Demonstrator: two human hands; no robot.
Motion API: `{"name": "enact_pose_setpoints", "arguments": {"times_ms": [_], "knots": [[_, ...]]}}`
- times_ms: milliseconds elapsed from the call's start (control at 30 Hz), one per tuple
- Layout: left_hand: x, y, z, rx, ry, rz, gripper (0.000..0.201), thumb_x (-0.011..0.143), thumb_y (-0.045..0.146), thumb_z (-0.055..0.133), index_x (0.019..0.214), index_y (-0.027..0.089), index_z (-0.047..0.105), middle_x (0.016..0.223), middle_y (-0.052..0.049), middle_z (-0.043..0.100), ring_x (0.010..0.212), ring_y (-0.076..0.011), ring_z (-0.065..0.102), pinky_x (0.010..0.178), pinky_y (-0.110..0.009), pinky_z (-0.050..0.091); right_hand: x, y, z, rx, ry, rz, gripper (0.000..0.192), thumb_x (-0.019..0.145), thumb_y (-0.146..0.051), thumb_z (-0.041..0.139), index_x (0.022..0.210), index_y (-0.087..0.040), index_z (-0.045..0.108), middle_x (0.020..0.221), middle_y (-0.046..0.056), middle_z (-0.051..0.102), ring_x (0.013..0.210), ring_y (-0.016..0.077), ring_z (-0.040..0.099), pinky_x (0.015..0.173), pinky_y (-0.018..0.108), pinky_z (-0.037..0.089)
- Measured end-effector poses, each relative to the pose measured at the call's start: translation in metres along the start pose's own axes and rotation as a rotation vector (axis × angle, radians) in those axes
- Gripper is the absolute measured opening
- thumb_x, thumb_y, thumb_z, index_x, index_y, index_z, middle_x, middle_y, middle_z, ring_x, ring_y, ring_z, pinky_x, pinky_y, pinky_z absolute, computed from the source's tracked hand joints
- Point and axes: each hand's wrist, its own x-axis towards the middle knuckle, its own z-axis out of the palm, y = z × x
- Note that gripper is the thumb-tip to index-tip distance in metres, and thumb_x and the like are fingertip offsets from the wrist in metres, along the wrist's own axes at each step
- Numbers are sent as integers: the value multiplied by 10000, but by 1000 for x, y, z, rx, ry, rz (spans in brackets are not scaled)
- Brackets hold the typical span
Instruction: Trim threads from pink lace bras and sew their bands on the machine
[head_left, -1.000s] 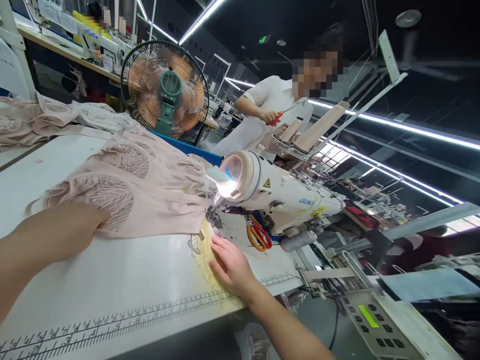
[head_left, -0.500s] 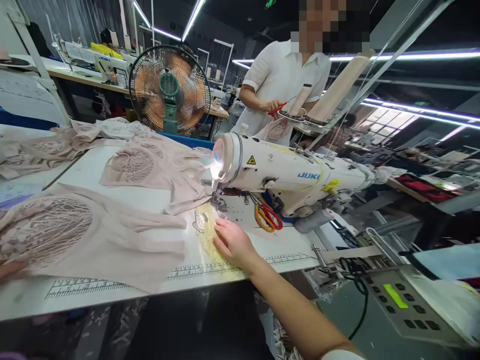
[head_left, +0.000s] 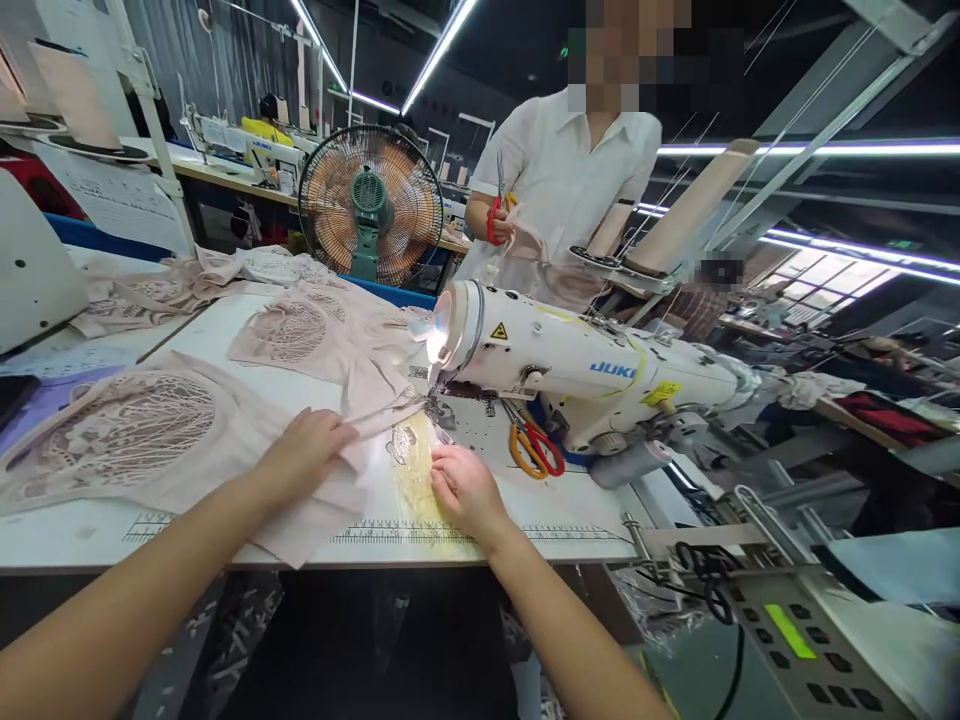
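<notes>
Positioning step – left hand (head_left: 304, 450) flat, fingers spread and pressing on the near pink lace garment (head_left: 150, 440) on the table (head_left: 570, 515), gripping nothing. Right hand (head_left: 461, 485) loosely curled, fingertips down on the yellowed patch of table just before the needle area (head_left: 435, 405), holding nothing. Garment edge lying near the presser foot of the white Juki sewing machine (head_left: 570, 360), apparently not yet under it. Next move, as a judgement – sliding the edge right under the foot, seam kept flat. Around: a second pink lace piece (head_left: 300, 335) behind, orange-and-red scissors (head_left: 534, 448) under the machine arm, standing fan (head_left: 371, 205), co-worker's hand (head_left: 499, 225) with scissors behind the machine, control panel (head_left: 795, 635) lower right. Loose fabric folds near the needle could snag.
</notes>
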Motion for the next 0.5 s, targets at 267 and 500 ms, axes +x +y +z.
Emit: {"name": "enact_pose_setpoints", "arguments": {"times_ms": [267,500], "knots": [[-115,-20,-11,1,180,74,298,856,206,418,1036,261,650,1379,-101,478,1261,-290,454,985,-486,439,-2,7,4,80,-15,44,186,851,-177,459,765,-178,624,927,100,687,937,234,616,831,407,507],[-155,51,52,-528,232,-127,175,879,356,502,959,331,656,1072,-20,652,966,-201,618,779,-327,548,-21,-2,-23,18,71,61,123,853,-182,496,871,-184,618,1011,106,673,987,224,608,851,375,504]]}}
